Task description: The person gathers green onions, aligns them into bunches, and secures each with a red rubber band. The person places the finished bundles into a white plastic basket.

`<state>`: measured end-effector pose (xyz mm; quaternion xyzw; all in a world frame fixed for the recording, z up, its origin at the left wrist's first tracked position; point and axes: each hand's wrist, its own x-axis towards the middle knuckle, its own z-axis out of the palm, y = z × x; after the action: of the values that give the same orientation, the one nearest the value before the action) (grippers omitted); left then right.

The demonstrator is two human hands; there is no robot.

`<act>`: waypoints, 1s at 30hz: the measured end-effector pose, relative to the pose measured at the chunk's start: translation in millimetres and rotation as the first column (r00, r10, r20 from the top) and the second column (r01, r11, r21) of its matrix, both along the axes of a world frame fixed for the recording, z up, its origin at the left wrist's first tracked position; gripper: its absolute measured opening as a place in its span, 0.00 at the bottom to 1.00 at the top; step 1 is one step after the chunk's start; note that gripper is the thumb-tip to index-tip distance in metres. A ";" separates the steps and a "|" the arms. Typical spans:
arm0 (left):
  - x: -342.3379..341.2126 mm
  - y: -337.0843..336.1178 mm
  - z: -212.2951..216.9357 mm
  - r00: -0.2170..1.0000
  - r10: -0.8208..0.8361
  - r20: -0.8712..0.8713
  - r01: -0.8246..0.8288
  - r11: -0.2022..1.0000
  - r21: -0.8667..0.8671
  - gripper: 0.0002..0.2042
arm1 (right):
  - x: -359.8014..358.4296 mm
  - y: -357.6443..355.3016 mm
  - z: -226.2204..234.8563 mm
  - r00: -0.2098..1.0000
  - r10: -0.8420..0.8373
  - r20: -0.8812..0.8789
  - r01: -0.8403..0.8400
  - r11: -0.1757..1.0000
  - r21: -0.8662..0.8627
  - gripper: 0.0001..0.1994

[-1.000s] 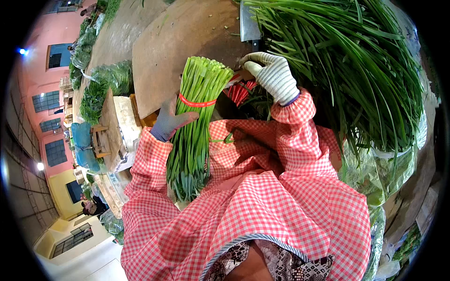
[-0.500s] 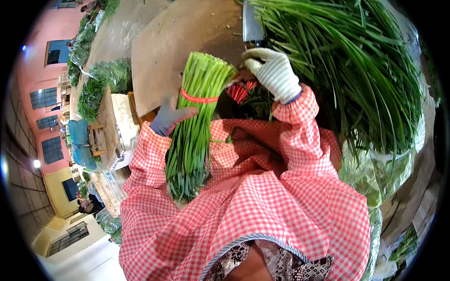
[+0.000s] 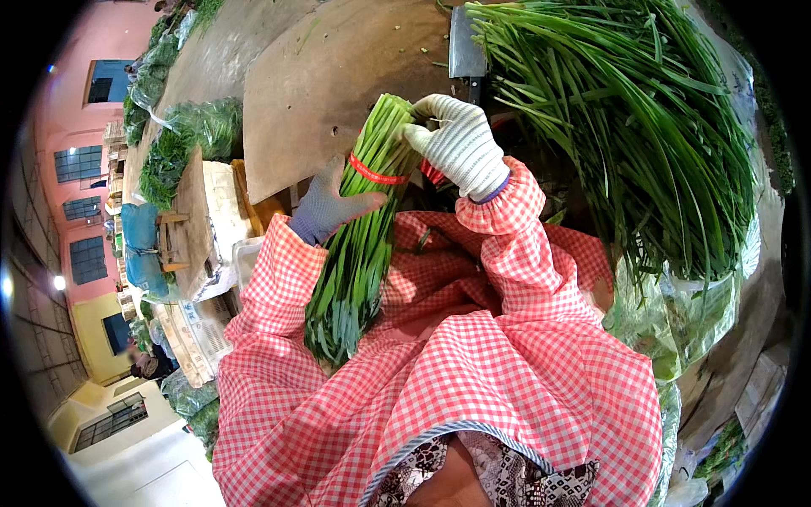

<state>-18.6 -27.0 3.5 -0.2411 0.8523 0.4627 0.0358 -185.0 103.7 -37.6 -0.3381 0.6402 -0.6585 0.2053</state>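
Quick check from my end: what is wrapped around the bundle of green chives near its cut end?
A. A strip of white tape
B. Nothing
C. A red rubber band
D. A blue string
C: a red rubber band circles the chive bundle just above the left hand.

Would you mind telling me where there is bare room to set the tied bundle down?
The brown board is bare between the cleaver and the bagged greens at the left. The right is crowded with the loose chive heap; the bundle and both hands fill the lap.
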 end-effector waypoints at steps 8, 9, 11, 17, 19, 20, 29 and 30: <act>1.5 -3.7 -6.8 0.997 -0.047 -0.062 0.045 0.999 -0.029 0.43 | -23.4 37.2 -3.9 0.892 -0.149 0.427 0.195 0.979 -0.064 0.07; 2.2 -5.3 -8.5 0.998 -0.045 -0.054 0.041 0.997 -0.061 0.43 | -29.9 43.1 -4.4 0.914 -0.267 0.305 0.271 0.962 0.032 0.07; 2.3 -7.3 -12.3 0.996 -0.062 -0.064 0.061 0.998 -0.021 0.43 | -35.7 54.7 -6.4 0.901 -0.211 0.379 0.194 0.977 0.083 0.09; 0.2 1.9 -10.0 0.993 -0.068 -0.094 0.053 0.988 -0.145 0.42 | -9.0 39.1 -13.8 0.946 0.010 0.323 0.036 0.990 -0.136 0.14; -1.2 7.4 -8.3 0.997 -0.053 -0.048 0.044 0.984 -0.171 0.40 | -0.9 22.1 -13.1 0.997 -0.070 0.018 0.070 0.997 -0.027 0.13; -1.9 9.7 -8.2 0.997 -0.063 -0.051 0.050 0.972 -0.230 0.40 | 0.2 12.6 -10.7 0.983 -0.139 -0.119 0.145 0.988 0.043 0.11; 0.5 8.3 -18.7 0.988 -0.077 -0.130 0.030 0.943 -0.332 0.41 | -20.3 54.8 17.5 0.905 -0.118 0.408 0.222 0.951 -0.217 0.08; 0.4 7.0 -19.6 0.997 -0.054 -0.045 0.036 0.943 -0.331 0.41 | -19.7 56.6 14.2 0.947 -0.127 0.296 0.158 0.984 -0.086 0.09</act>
<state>-18.2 -20.0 -16.1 -0.2114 0.9237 0.3192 -0.0174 -204.6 160.3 -23.4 -0.2016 0.5894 -0.7478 0.2299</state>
